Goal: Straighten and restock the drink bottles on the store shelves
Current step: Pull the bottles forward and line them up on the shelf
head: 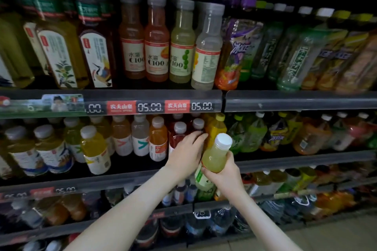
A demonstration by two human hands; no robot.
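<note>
Midway along a drinks aisle, a person's right hand [224, 178] grips a pale-green bottle [216, 154] just before the second shelf [306, 159]; the left hand [186, 155] lies on a red bottle [177, 138] there, its grip impossible to tell.

1. Pale-yellow bottle [214, 159]: clear, glossy plastic, catching the light.
2. Its white cap [224, 141]: smooth, matt plastic.
3. Price strip [151, 106]: shiny transparent plastic, reflections running along it.
4. Floor [336, 236]: smooth pale tile, dull sheen.
</note>
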